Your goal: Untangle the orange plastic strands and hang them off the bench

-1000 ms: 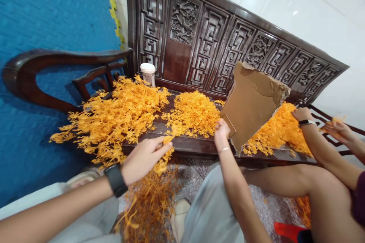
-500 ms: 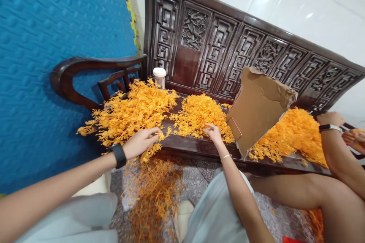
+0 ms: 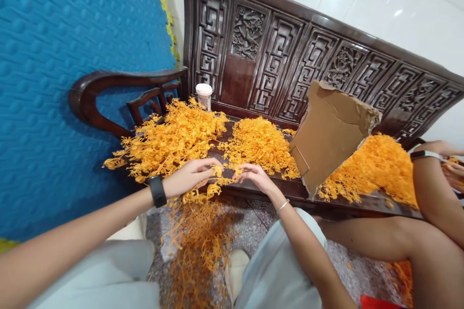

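While the left hand [image 3: 194, 174] pinches a yellow-orange strand [image 3: 214, 189] between thumb and fingers, the right hand [image 3: 258, 178] meets it from three o'clock, its fingers curled and their tips touching the strand's near end; whether they are closed on it cannot be told. The strand spans the small gap between the hands, just over the front edge of a dark carved bench [image 3: 237, 82], and part of it dangles below the left fingers.

At eleven o'clock from the left hand, just beside it, a loose, spreading left pile [image 3: 174, 135] of similar orange pieces covers the end of the seat. A denser middle pile [image 3: 261, 142] sits at twelve o'clock from the right hand. A white-lidded tub [image 3: 204, 96] stands upright at twelve o'clock from the left hand, behind the left pile.

At two o'clock from the right hand, a torn cardboard sheet [image 3: 329, 135] stands tilted on the seat, between the middle pile and a right pile [image 3: 377, 166] at three o'clock. Beyond that, another person's hand [image 3: 440, 147] is blurred. At six o'clock from the strand, an orange tangle [image 3: 199, 251] hangs over the speckled floor [image 3: 253, 222].
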Motion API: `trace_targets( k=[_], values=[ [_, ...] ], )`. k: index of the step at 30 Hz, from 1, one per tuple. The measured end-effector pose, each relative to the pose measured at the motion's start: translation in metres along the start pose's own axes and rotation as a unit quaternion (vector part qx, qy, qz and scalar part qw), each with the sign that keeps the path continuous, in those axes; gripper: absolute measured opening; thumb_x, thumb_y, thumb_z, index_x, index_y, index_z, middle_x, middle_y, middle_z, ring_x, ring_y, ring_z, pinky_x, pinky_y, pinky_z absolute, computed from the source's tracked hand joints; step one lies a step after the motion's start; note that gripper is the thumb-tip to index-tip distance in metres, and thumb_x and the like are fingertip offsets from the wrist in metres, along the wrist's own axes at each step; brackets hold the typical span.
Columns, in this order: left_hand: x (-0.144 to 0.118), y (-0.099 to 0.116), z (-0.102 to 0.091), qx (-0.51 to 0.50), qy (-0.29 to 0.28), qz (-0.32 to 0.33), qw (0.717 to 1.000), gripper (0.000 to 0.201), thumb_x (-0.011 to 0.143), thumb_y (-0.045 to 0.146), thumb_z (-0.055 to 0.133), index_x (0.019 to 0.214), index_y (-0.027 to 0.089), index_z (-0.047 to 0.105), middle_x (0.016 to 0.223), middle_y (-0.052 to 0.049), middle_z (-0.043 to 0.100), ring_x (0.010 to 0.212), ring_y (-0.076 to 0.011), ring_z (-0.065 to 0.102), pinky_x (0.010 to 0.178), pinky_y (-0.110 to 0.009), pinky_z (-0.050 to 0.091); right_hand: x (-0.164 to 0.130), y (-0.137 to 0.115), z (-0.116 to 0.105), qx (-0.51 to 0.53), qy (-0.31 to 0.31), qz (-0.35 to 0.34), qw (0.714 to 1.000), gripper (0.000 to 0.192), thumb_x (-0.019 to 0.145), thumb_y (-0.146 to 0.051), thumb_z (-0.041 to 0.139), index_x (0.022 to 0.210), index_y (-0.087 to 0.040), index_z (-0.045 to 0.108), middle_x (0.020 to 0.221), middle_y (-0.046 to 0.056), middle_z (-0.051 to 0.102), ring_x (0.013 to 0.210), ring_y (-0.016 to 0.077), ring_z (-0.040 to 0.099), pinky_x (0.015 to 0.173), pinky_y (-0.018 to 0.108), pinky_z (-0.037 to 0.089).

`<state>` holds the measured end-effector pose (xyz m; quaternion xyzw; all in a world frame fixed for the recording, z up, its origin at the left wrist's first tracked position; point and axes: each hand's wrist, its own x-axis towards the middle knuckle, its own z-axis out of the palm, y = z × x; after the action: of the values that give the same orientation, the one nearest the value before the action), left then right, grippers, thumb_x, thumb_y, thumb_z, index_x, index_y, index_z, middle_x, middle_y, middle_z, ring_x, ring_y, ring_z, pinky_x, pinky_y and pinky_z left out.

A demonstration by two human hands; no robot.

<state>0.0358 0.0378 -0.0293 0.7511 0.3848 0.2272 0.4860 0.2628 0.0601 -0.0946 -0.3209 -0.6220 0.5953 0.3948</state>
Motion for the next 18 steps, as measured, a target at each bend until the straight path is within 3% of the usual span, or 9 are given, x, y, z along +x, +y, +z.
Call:
trace_targets(
  k=[4, 10, 14, 18],
  values=[
    [0.002, -0.009, -0.003, 0.004, 0.005, -0.003, 1.0, 0.029, 0.077, 0.038, 0.038, 0.094, 0.017, 0.049, 0.044, 0.008, 0.035, 0.041, -0.0078, 0.034, 0.043, -0.019, 0.027, -0.001, 0.004, -0.003, -0.03, 0.019, 0.007, 0.999, 0.014, 0.063, -0.026, 0.062, 0.074, -0.017, 0.062, 0.069, 0.0, 0.062, 0.061, 0.0109, 0.056, 0.061, 0.022, 0.043],
    [0.0, -0.015, -0.007, 0.038, 0.008, -0.016, 0.999, 0.029, 0.077, 0.038, 0.039, 0.093, 0.017, 0.05, 0.046, 0.007, 0.037, 0.043, -0.0083, 0.036, 0.044, -0.019, 0.028, -0.002, 0.007, -0.007, -0.139, 0.015, -0.011, 0.99, 0.013, 0.067, -0.024, 0.057, 0.076, -0.016, 0.062, 0.069, 0.0, 0.06, 0.062, 0.0102, 0.054, 0.064, 0.024, 0.042],
    [-0.003, -0.014, -0.002, 0.05, 0.003, -0.021, 0.999, 0.029, 0.077, 0.04, 0.039, 0.091, 0.017, 0.051, 0.047, 0.007, 0.04, 0.043, -0.0088, 0.038, 0.044, -0.019, 0.029, 0.001, 0.007, -0.004, -0.26, 0.144, -0.047, 0.954, 0.011, 0.065, -0.019, 0.055, 0.07, -0.014, 0.063, 0.063, -0.001, 0.058, 0.056, 0.0086, 0.048, 0.055, 0.02, 0.037],
    [-0.001, -0.01, 0.011, 0.063, -0.002, -0.028, 0.998, 0.029, 0.078, 0.041, 0.039, 0.091, 0.018, 0.051, 0.045, 0.007, 0.038, 0.041, -0.0081, 0.036, 0.041, -0.018, 0.027, 0.008, 0.009, 0.004, -0.291, 0.259, -0.057, 0.919, 0.008, 0.062, -0.017, 0.053, 0.062, -0.014, 0.06, 0.056, -0.002, 0.056, 0.05, 0.0077, 0.045, 0.05, 0.019, 0.035]
  ],
)
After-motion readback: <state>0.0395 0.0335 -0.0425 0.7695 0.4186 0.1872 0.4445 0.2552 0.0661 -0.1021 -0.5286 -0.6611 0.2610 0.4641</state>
